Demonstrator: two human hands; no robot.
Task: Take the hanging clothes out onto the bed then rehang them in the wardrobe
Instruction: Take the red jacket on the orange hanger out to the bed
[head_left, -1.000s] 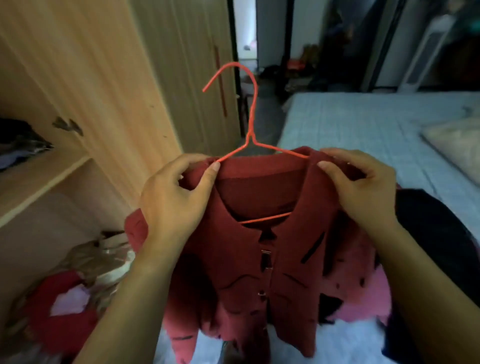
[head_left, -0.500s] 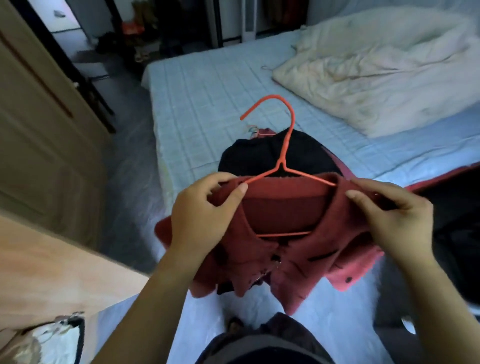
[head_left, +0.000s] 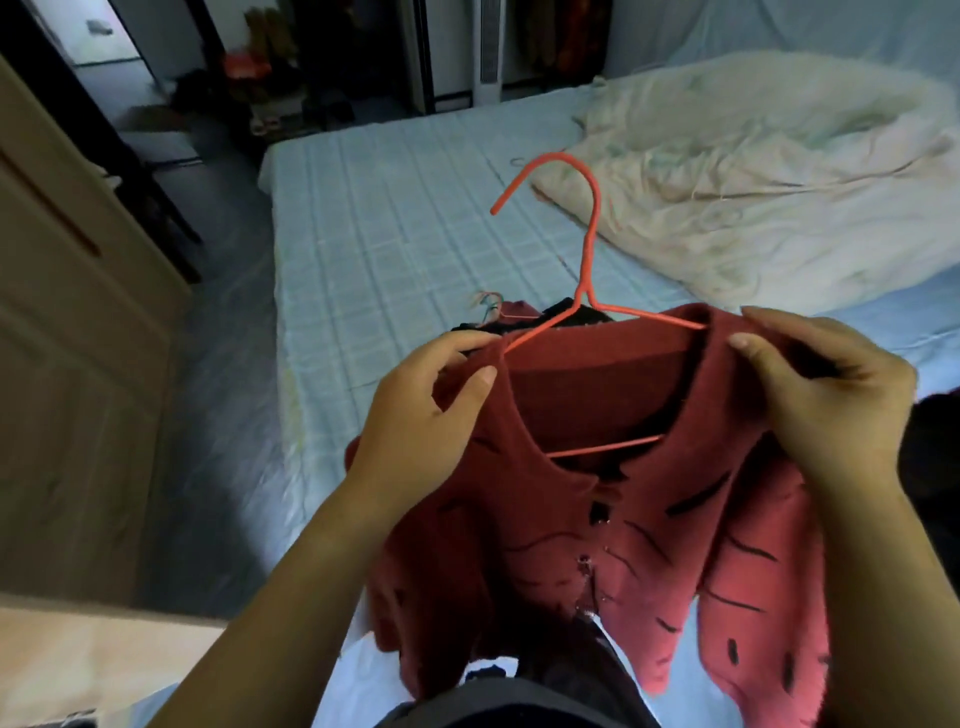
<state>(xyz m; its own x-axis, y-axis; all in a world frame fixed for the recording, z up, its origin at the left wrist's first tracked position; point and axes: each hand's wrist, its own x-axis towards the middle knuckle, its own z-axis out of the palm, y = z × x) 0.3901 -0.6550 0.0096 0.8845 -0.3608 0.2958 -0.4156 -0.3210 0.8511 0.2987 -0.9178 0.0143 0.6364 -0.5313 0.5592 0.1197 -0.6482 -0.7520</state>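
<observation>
Status: removal stage under way, rehanging not begun. The item in hand is a red cardigan (head_left: 597, 530) with black dash markings, buttoned at the front and mounted on an orange-red wire hanger (head_left: 591, 249). It is held in the air above the near edge of the bed (head_left: 389, 234), with the hook pointing up and away from the person. Its hem hangs toward the person's lap and is not laid out on the sheet.

Grip: the left hand (head_left: 415, 415) pinches the cardigan shoulder on its own side between thumb and curled fingers, over the hanger arm. The right hand (head_left: 831, 410) pinches the opposite shoulder likewise. Neither hand is spread.

Done, so far as visible: a black garment (head_left: 545, 314) already lies on the checked sheet just behind the cardigan. What looks like part of a second hanger (head_left: 493, 305) shows beside it. More dark cloth (head_left: 935, 447) lies at the right edge; its nature is unclear. A crumpled cream duvet (head_left: 753, 182) occupies the far side of the bed.

Outstanding, in my judgement: set this cardigan down with the others, fetch whatever else hangs on the rail, then return every piece to the wardrobe (head_left: 78, 338), whose door panel stands at left. The rail is out of view, so the number left to fetch cannot be stated.
</observation>
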